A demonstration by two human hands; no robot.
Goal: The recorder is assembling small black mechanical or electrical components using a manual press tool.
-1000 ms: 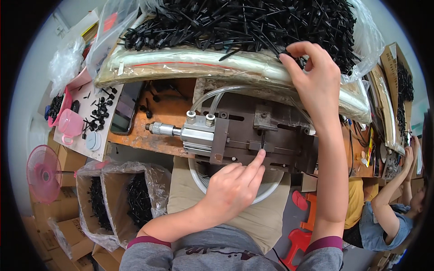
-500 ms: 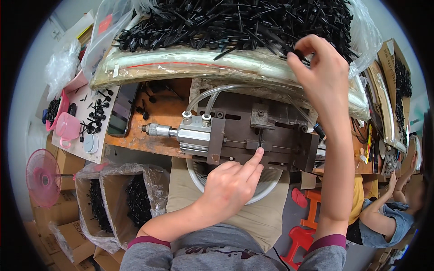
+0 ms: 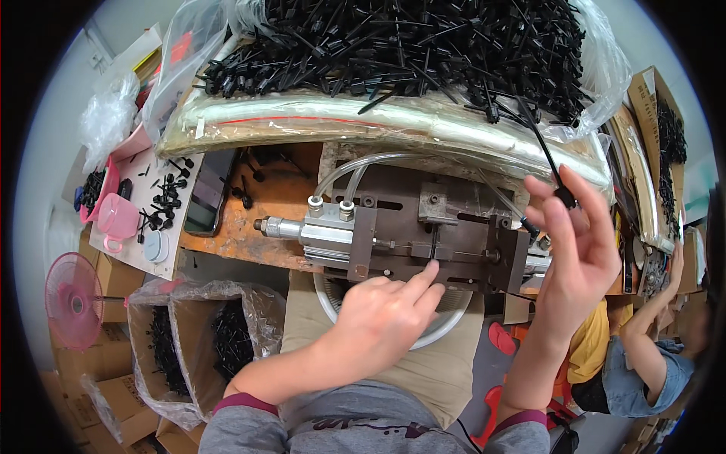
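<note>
My right hand [image 3: 581,250] is raised to the right of the metal fixture [image 3: 473,204], its thumb and fingers pinching the head of a black plastic part [image 3: 541,142]. That part's long thin stem points up and away toward the pile [image 3: 408,53] of similar black parts. My left hand [image 3: 389,314] lies along the fixture's near side, index finger stretched out and the others loosely bent. Its index fingertip touches the end of a slim black piece [image 3: 433,240] seated in the fixture's middle block. I see nothing gripped in that hand.
A silver air cylinder [image 3: 329,238] with clear hoses [image 3: 378,157] sits on the fixture's left. Further left are a phone [image 3: 212,193] and loose black parts [image 3: 162,197]. Below stand lined cartons [image 3: 204,303] and a pink fan [image 3: 73,301]. Another person [image 3: 643,356] works at right.
My right hand has come back from the pile toward me, bringing out a black plastic part. My left hand stays at the fixture with its fingertip in nearly the same place.
</note>
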